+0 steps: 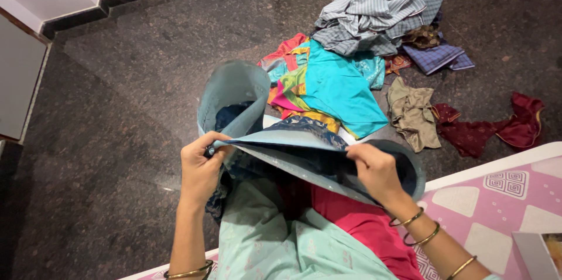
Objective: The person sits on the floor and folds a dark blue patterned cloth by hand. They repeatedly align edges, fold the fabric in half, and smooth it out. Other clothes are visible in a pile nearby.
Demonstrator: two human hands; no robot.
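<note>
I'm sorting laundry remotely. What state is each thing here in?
Pale blue garment: held up, stretched between both hands.
Left hand: grip shut on its edge.
Right hand: grip shut on its edge.
Turquoise cloth: spread on floor.
Striped shirts: crumpled heap.
Maroon cloth: crumpled.

On the dark stone floor (117,139) we see striped shirts (374,14), a turquoise garment (336,90), an olive cloth (413,113) and maroon fabric (492,131).

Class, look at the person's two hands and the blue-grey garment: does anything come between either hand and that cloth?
Nothing visible does. The left hand and the right hand both grip the edge of the blue-grey garment directly. The pile of clothes lies apart on the dark floor.
</note>
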